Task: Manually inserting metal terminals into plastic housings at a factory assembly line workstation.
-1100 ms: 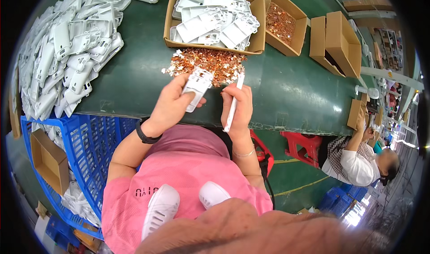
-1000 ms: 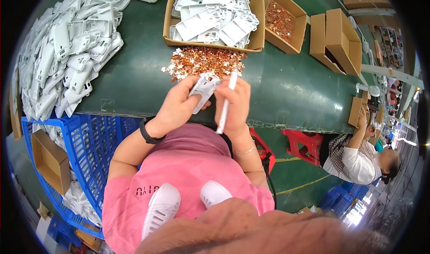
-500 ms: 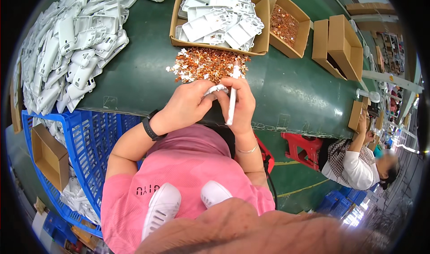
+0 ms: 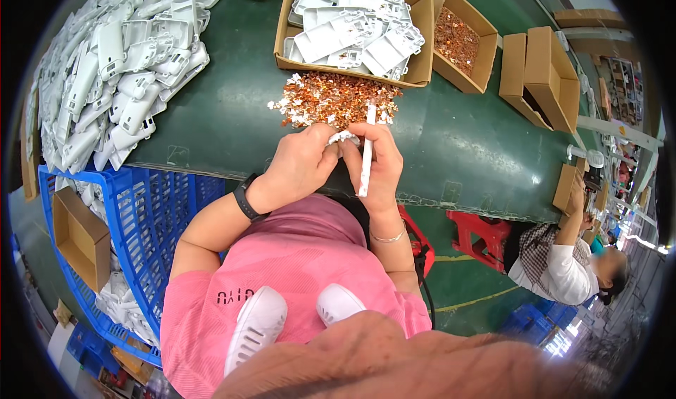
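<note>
Between both hands, at the near edge of the green table, is a small white plastic part (image 4: 343, 138), mostly covered by fingers. My left hand (image 4: 299, 161) is closed, pinching this part from the left. My right hand (image 4: 384, 163) has its fingers closed round a slim white pen-like stick (image 4: 366, 168), which slants up toward the far side. The right fingertips meet the white part too. Just beyond my hands lies a heap of tiny copper-coloured and silvery metal pieces (image 4: 331, 97).
Behind the heap stands a cardboard box (image 4: 424, 40) of white plastic housings. A smaller box (image 4: 482, 59) holds more copper pieces; further right are cardboard boxes (image 4: 551, 82). Housings are piled (image 4: 105, 68) at left, above a blue crate (image 4: 144, 223). A co-worker (image 4: 556, 265) sits at right.
The table and its boxes sit slightly further right in the picture. Both hands keep nearly the same place and grip, with small finger shifts around the white part.
</note>
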`<state>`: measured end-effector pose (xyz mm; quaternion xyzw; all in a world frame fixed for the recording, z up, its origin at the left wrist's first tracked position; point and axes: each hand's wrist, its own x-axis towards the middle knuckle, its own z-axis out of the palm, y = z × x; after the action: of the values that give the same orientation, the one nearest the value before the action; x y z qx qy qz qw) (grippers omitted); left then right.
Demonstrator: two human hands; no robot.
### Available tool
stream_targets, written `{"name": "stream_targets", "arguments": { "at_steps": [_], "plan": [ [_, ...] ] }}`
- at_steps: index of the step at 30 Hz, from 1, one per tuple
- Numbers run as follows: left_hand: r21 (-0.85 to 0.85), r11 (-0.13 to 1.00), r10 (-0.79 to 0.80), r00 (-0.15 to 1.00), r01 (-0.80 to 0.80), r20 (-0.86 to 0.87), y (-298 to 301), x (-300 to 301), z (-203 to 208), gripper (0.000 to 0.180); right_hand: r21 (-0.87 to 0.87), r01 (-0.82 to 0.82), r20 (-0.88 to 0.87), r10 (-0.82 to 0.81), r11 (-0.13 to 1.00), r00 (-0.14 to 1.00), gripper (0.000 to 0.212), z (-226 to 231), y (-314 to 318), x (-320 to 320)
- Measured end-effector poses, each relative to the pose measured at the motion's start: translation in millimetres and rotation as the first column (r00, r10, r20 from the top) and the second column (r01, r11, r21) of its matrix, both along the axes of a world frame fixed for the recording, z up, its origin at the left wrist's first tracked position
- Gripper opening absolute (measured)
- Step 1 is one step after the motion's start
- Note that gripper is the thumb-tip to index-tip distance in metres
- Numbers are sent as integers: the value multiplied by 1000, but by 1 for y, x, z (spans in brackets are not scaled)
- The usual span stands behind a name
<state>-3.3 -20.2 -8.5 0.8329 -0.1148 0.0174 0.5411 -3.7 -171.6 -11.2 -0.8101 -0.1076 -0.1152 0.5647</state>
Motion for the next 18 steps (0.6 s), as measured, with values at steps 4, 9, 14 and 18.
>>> {"name": "stream_targets", "arguments": {
  "at_steps": [4, 9, 14, 18],
  "plan": [
    [-50, 998, 21, 996, -25, -84, 2, 3, -2, 12, 28, 4, 21, -4, 1000, 1000, 26, 1, -1, 4],
    [-95, 990, 81, 961, -109, -263, 2, 3, -14, 14, 3, 78, 210, -77, 997, 975, 23, -2, -20, -2],
    [-48, 996, 63, 968, -77, -242, 3, 5, -10, 14, 93, -128, 188, 108, 987, 976, 20, -7, -21, -10],
    [45, 997, 68, 983, -62, -169, 2, 7, -4, 14, -18, -217, 192, 217, 976, 957, 19, -8, -16, -5]
  ]
}}
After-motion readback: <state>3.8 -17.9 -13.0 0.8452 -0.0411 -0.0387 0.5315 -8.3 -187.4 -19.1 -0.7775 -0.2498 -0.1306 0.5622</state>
